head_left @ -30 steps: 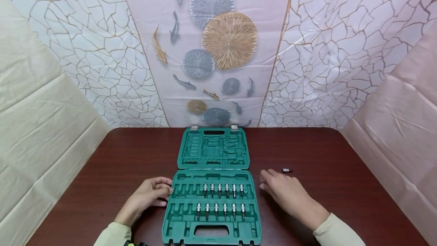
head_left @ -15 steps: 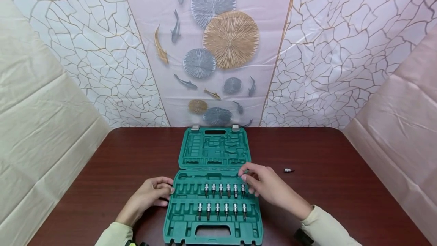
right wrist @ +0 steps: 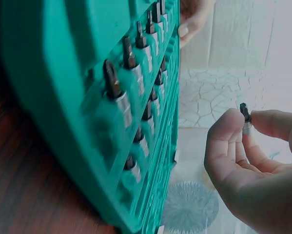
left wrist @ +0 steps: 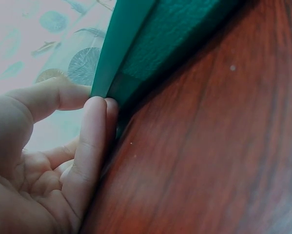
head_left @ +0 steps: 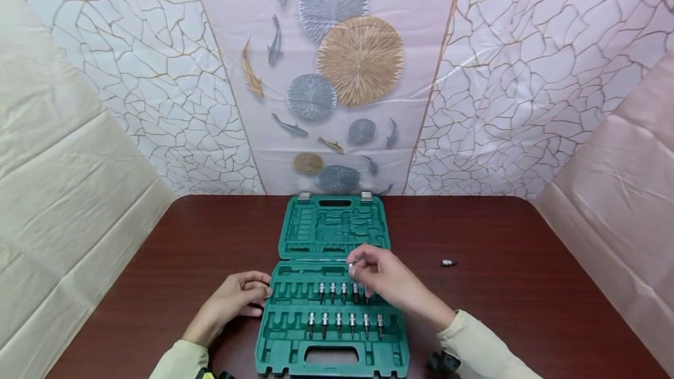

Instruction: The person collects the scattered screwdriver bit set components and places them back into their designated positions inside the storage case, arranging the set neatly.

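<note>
A green plastic socket case [head_left: 267, 351] lies unfolded on the table, with two rows of bit sockets [head_left: 339, 321] in its near half. My right hand [head_left: 387, 279] is over the back row, pinching a bit socket [right wrist: 246, 126] between thumb and finger. In the right wrist view its dark tip points up and the silver base sits below. Part of the back row is hidden behind this hand. At the case's left side, my left hand [head_left: 234, 298] pinches the rim with its fingertips, as the left wrist view shows up close.
One loose bit socket [head_left: 449, 262] lies on the dark red wooden table [head_left: 500, 285] to the right of the case. The case lid [head_left: 337, 248] lies back towards the patterned wall cloth [head_left: 363, 151]. Bare slots show at the left of both rows.
My right hand has come from the table right of the case, moving left over the back row with the bit socket. My left hand stays at the rim.
</note>
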Tool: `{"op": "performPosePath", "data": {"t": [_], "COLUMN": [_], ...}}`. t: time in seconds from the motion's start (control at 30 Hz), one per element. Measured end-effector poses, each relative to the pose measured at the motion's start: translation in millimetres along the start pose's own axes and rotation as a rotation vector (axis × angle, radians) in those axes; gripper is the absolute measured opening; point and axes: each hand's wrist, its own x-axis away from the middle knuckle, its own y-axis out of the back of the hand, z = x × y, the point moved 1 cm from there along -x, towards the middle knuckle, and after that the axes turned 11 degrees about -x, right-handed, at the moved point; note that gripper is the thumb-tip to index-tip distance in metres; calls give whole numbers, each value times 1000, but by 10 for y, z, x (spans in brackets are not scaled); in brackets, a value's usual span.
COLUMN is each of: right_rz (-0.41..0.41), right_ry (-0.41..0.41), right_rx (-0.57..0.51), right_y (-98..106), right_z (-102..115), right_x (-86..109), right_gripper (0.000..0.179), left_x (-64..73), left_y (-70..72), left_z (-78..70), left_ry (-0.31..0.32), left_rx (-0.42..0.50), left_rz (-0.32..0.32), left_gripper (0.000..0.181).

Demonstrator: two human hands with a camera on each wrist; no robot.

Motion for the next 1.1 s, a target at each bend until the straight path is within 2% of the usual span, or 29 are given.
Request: {"op": "performPosePath", "data": {"t": [0.2, 0.37, 0.63, 1.0, 1.1], "right_rz": [17, 15, 41, 62, 65], "right_ry": [24, 26, -16, -98, -99], "right_rx": [-26, 33, 97, 183, 211], "right_y": [-114, -226, -409, -538, -582], "right_z": [31, 40, -11, -109, -114], "right_x": [-99, -196, -353, -516, -535], "right_gripper": [17, 13, 4, 5, 5], "left_x": [2, 3, 6, 0, 8], "left_y": [-6, -8, -1, -6, 1], "left_z": [-14, -22, -20, -17, -27], "left_ry": [-14, -20, -21, -22, -21], "left_rx": [9, 11, 14, 25, 21], "left_rz": [4, 8, 4, 5, 10], "left_gripper": [39, 40, 39, 40, 40]}}
